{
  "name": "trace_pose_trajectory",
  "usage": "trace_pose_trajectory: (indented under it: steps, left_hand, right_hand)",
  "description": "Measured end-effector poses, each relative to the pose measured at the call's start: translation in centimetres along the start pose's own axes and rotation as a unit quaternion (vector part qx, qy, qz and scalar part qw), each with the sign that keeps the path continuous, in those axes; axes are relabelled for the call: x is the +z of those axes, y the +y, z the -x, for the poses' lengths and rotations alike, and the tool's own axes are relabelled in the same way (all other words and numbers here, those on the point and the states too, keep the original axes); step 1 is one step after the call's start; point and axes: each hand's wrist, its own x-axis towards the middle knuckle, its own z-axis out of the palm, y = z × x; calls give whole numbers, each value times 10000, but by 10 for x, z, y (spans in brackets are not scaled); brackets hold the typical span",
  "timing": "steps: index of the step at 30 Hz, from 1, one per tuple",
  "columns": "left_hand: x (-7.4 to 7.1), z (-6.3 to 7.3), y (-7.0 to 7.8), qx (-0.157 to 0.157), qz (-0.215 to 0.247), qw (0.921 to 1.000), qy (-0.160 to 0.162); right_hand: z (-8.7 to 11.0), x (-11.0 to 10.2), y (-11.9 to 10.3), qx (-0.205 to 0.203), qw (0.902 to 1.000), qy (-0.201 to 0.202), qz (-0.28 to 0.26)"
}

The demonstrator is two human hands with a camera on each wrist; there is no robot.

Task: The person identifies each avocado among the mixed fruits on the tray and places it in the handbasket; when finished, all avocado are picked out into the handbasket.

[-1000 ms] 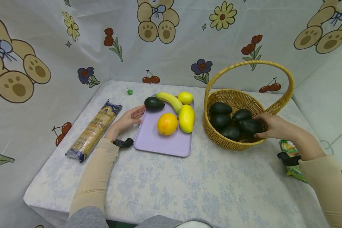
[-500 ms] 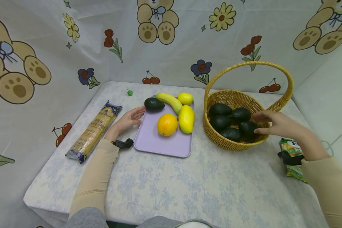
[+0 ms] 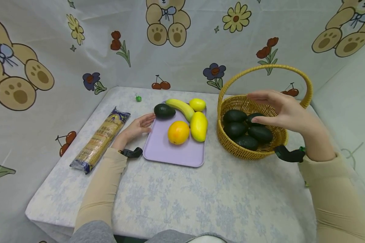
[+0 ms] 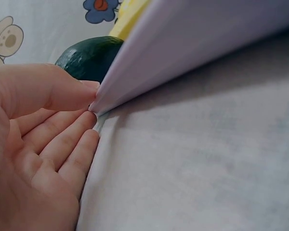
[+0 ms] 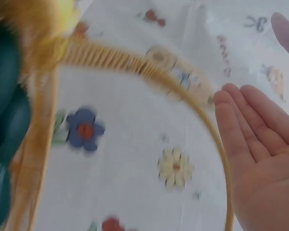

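Observation:
My right hand (image 3: pixel 287 113) is raised over the right side of a wicker basket (image 3: pixel 249 155), fingers straight, thumb apart, holding nothing. In the right wrist view that hand (image 5: pixel 265 139) appears beside the arched basket handle (image 5: pixel 188 91). Several dark green avocados (image 3: pixel 235 130) lie in the basket; the hand partly covers one. My left hand (image 3: pixel 136 128) lies at the left edge of a lilac tray (image 3: pixel 173 157). Up close, its thumb touches the tray rim (image 4: pixel 116 79), with the fingers stretched out just below. On the tray are an avocado (image 3: pixel 164 111), a banana (image 3: pixel 180 107), a lemon (image 3: pixel 197 104), a yellow mango (image 3: pixel 199 126) and an orange-yellow round fruit (image 3: pixel 178 132).
A long packet of spaghetti (image 3: pixel 101 140) lies left of my left forearm. Behind the tray sits a tiny green object (image 3: pixel 138 98). My right sleeve nearly hides a green packet (image 3: pixel 306 184). A patterned cloth wall (image 3: pixel 188 67) rises along the table's back edge.
My right hand has let go of an avocado inside the basket, then lifted up and away from it. That avocado now lies among the others. The left hand stays put.

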Motion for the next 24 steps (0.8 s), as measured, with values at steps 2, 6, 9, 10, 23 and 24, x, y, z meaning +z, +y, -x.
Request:
trace_pose_trajectory:
  steps: [2,6,9,10,23,24]
  left_hand:
    - [-2,0,-2,44,25,10000,-24]
    - [-3,1,-4,99,44,9999,-55]
    - [-3,1,-4,99,33,9999,-40]
    - [-3,1,-4,82,43,10000,-18]
    - [-3,-2,-4,58,-155,9999,16]
    - [-4,-1,-3,47,-182,9998,37]
  right_hand:
    - [-19,12,0,-165,9997,18,-199]
    - [-58,41,-1,-368,9977,-13,-568]
    - [-86,65,-7,-500,9950,-194,-837]
    - [-94,73,-9,-525,9941,-286,-909]
    - [-171,140,8,419,9743,-719,-2094]
    - [-175,143,10,503,9725,-728,-2157]
